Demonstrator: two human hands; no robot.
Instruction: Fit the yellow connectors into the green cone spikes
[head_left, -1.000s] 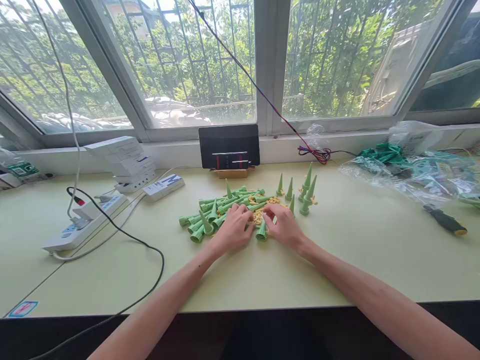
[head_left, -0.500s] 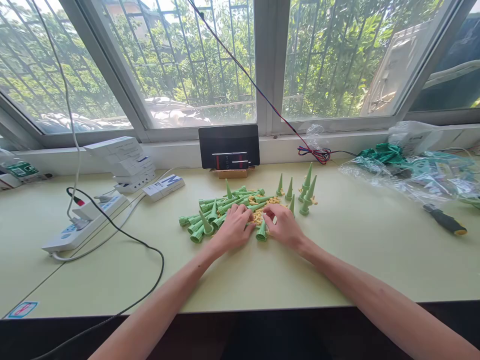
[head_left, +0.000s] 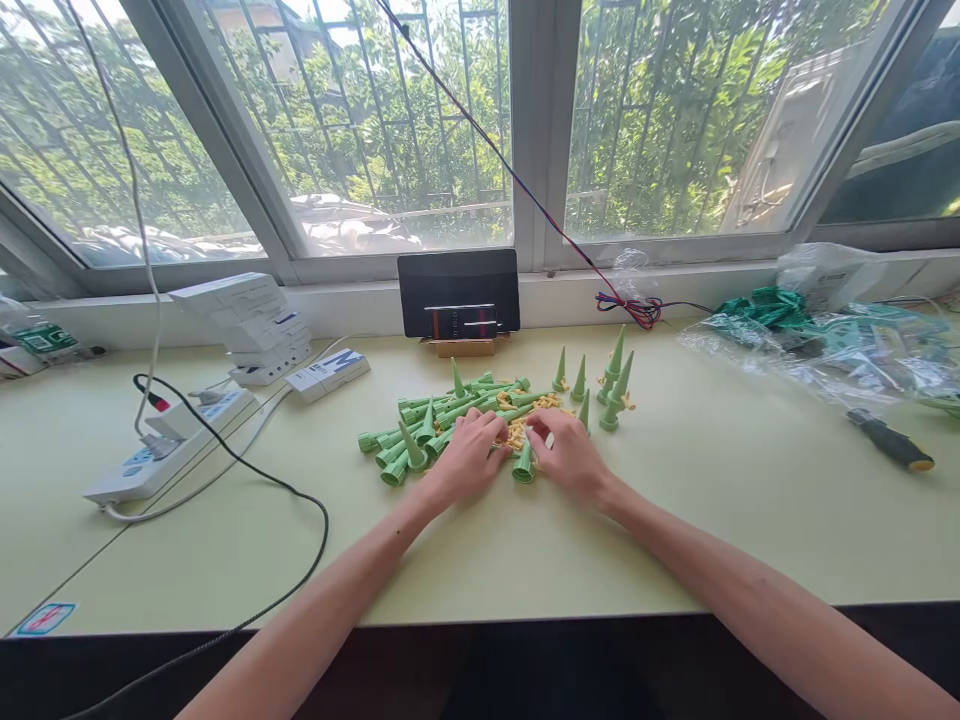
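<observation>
A heap of green plastic cones (head_left: 420, 425) lies on the pale green table (head_left: 675, 520), mixed with small yellow parts (head_left: 516, 432). Both my hands rest on the near side of the heap. My left hand (head_left: 465, 462) has its fingers curled over the cones. My right hand (head_left: 568, 452) is curled too, thumb and forefinger pinched over the yellow parts; what they hold is too small to name. One green cone (head_left: 523, 464) stands upright between the hands. Several more cones (head_left: 611, 385) stand upright behind the right hand.
A black phone on a wooden stand (head_left: 459, 295) leans at the window sill. White boxes (head_left: 251, 325), a power strip (head_left: 169, 445) and a black cable (head_left: 300, 500) lie at left. Clear bags of green parts (head_left: 817, 340) and a screwdriver (head_left: 889, 440) lie at right.
</observation>
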